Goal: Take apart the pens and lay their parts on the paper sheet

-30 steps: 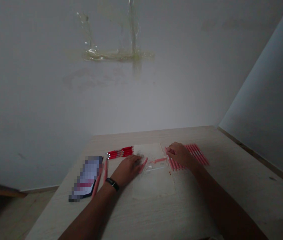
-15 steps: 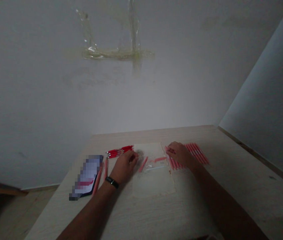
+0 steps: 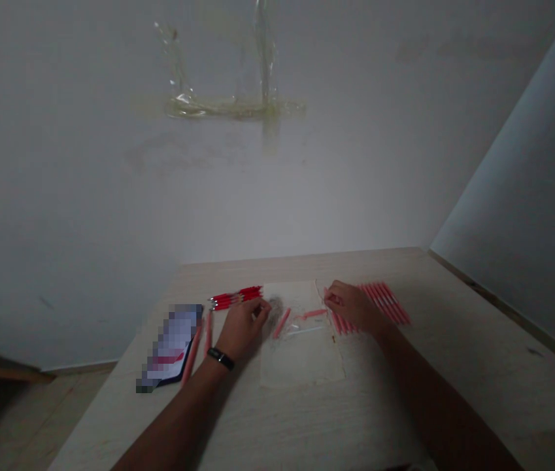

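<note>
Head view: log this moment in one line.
left hand: near red pens | right hand: over pink row, contact unclear | pink sticks: on pale sheet

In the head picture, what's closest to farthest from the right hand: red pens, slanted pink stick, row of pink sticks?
1. Row of pink sticks: under the right hand.
2. Slanted pink stick: to its left.
3. Red pens: farther left.

Back wall [image 3: 355,183]: pale grey, faintly stained; glossy yellowed adhesive tape [image 3: 223,109] runs in crossing strips across its upper part. Right-hand wall [image 3: 537,216]: plain, bluish, brown strip [image 3: 478,289] along its base. Tabletop [image 3: 301,425]: pale wood grain, far edge near back wall. Floor [image 3: 56,405]: partly visible at lower left, brownish. Lighting: dim, brightest mid-wall; lower left corner dark.
</note>
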A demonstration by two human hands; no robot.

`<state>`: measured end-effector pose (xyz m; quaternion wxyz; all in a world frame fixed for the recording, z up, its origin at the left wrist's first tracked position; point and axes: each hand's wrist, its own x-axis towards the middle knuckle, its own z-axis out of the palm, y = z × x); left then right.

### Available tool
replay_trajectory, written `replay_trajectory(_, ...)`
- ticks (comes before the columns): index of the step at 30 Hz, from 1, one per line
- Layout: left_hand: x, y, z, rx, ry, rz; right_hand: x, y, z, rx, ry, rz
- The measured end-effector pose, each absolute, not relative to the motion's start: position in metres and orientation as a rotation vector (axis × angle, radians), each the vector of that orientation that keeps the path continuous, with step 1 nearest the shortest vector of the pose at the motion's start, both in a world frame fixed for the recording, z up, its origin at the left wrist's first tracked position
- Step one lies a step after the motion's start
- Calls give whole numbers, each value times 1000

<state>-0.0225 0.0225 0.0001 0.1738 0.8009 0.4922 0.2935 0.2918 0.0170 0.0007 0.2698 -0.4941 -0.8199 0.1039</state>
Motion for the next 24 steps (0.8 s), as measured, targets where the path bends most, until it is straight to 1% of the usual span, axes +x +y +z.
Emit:
replay_trajectory(6,-20,19,10,2295,1355,802,282,15,5,-1320,-2208,268)
replay_trajectory(10,-15,15,27,2372,1311,708,275,15,20,-1269,-2308,165)
replay_trajectory(15,-5,14,42,2396,1256,714,265,21,33,-1206,-2354,97)
replay_trajectory(19,3,18,39,2376,1249,740,257,26,31,-1214,-2304,90)
replay_trajectory(24,7,19,23,2405,1264,779,255,24,17,-1259,-2299,111)
